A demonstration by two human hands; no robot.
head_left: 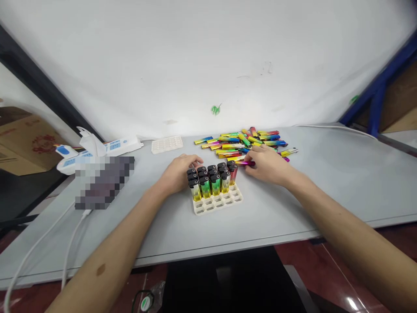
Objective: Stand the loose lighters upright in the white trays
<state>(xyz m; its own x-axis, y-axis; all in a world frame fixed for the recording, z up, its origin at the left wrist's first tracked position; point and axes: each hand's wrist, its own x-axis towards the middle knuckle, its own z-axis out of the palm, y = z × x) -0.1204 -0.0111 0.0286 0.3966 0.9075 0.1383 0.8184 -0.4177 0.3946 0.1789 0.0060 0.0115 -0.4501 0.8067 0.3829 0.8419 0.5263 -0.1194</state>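
A cream perforated tray (219,204) holds several upright lighters (215,184) with black tops and clear, green or red bodies; its front slots are bare. My left hand (180,174) curls around the tray's back left corner, its fingertips partly hidden behind the lighters. Right of the tray, my right hand (265,164) pinches a shiny purple-and-yellow lighter casing (240,163) at the near edge of a pile. That pile of metallic casings (233,146) lies loosely in yellow, blue, green, red and pink. My right fingertips partly cover the pinched one.
Another cream perforated tray (167,144) lies near the wall. To the left are a white power strip (120,144) with plugs, a blurred-out dark object (106,182) and white cables (72,243). A cardboard box (29,143) stands beyond the table's left side.
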